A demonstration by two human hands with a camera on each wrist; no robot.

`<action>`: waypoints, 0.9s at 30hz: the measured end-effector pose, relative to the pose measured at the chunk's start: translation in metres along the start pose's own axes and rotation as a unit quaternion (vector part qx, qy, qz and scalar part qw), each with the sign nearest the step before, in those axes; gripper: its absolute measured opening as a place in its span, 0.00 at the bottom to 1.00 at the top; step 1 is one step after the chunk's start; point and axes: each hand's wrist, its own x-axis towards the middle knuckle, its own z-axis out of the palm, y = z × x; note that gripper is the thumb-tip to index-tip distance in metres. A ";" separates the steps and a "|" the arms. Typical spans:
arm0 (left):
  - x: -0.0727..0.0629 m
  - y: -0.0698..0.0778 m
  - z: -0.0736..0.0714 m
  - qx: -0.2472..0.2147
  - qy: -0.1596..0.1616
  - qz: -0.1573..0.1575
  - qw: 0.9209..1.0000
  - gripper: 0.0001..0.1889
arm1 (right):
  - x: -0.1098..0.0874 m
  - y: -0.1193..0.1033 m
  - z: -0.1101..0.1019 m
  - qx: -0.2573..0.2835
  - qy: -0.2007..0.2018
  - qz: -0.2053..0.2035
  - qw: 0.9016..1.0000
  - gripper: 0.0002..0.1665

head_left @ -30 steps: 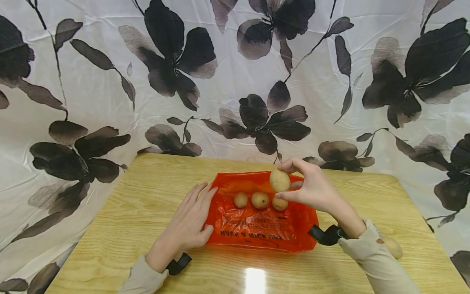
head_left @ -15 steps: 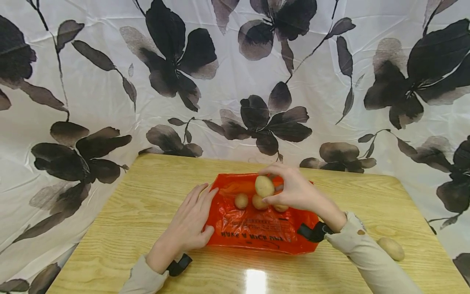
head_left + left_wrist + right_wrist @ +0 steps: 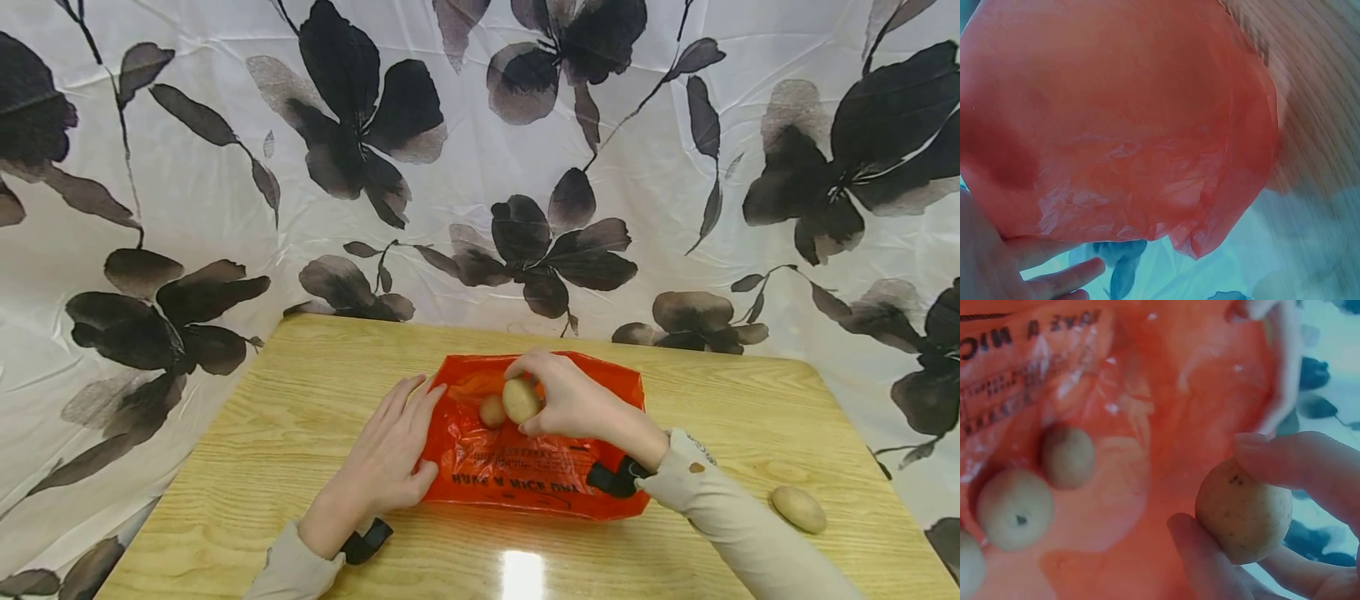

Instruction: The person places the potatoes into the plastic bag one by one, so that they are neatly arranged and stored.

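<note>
A potato [image 3: 521,400] is pinched between the thumb and fingers of my right hand [image 3: 573,398], over a red plastic bag [image 3: 517,492]. Inside the bag lies a smaller potato [image 3: 491,412], just left of the held one. Two more, a potato with a dark spot [image 3: 1015,509] and one partly cut off by the frame edge [image 3: 967,565], show in the right wrist view; the right hand hides them from the head view. My left hand [image 3: 390,450] rests with fairly straight fingers against the bag's left side, its fingertips at the rim.
Another potato [image 3: 798,509] lies on the wooden table [image 3: 247,467] at the right, beside the right sleeve. A white cloth with dark flowers [image 3: 465,125] hangs behind the table's far edge. Black straps circle both wrists.
The right hand has carried its potato leftward and a little lower, across the row of potatoes in the bag. My left hand has stayed in place at the bag's side.
</note>
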 end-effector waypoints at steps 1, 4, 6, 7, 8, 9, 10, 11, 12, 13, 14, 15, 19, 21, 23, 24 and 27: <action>0.000 0.000 0.000 0.001 0.001 0.000 1.000 0.43 | 0.001 0.000 0.002 -0.004 -0.006 0.005 1.000 0.32; 0.000 0.000 0.000 0.003 0.002 0.001 1.000 0.43 | 0.004 0.000 0.009 -0.018 -0.025 0.015 0.999 0.33; 0.000 0.000 0.000 0.003 0.001 0.000 1.000 0.43 | 0.006 0.001 0.013 -0.030 -0.034 0.019 0.999 0.32; 0.000 0.000 -0.001 0.003 0.001 0.000 1.000 0.43 | 0.007 0.001 0.015 -0.034 -0.039 0.022 0.998 0.32; 0.000 0.000 -0.001 0.002 0.000 0.000 1.000 0.44 | 0.008 0.002 0.016 -0.037 -0.042 0.023 0.998 0.31; 0.000 0.000 -0.001 0.002 0.000 0.001 1.000 0.44 | 0.009 0.002 0.018 -0.041 -0.044 0.025 0.998 0.31; 0.001 0.000 -0.001 0.002 0.000 0.001 1.000 0.44 | 0.010 0.003 0.019 -0.046 -0.046 0.027 0.998 0.30; 0.001 0.000 -0.001 0.002 0.000 0.001 1.000 0.44 | 0.011 0.003 0.020 -0.049 -0.047 0.028 0.997 0.30; 0.001 0.000 -0.001 0.002 0.000 0.002 1.000 0.44 | 0.012 0.004 0.021 -0.052 -0.049 0.030 0.997 0.30; 0.001 0.000 -0.001 0.002 0.001 0.003 1.000 0.44 | 0.013 0.005 0.022 -0.053 -0.051 0.032 0.997 0.29; 0.001 0.000 -0.001 0.002 0.001 0.003 1.000 0.44 | 0.014 0.006 0.024 -0.054 -0.054 0.034 0.997 0.28; 0.001 0.000 -0.001 0.001 0.001 0.004 1.000 0.44 | 0.016 0.008 0.026 -0.055 -0.056 0.033 0.996 0.28; 0.000 -0.001 0.000 0.001 0.000 0.003 1.000 0.44 | 0.020 0.013 0.035 -0.051 -0.071 0.036 0.996 0.21; 0.001 0.000 -0.001 0.002 -0.001 0.002 1.000 0.44 | 0.020 0.016 0.040 -0.043 -0.081 0.035 0.995 0.19; 0.001 0.000 -0.001 0.002 -0.003 0.001 1.000 0.44 | 0.021 0.019 0.045 -0.033 -0.094 0.039 0.994 0.18; 0.000 -0.001 -0.001 0.001 -0.003 0.000 1.000 0.44 | 0.021 0.020 0.047 -0.031 -0.099 0.040 0.994 0.17; 0.000 0.000 -0.001 -0.001 -0.003 -0.001 1.000 0.44 | 0.021 0.022 0.053 -0.039 -0.107 0.039 0.993 0.16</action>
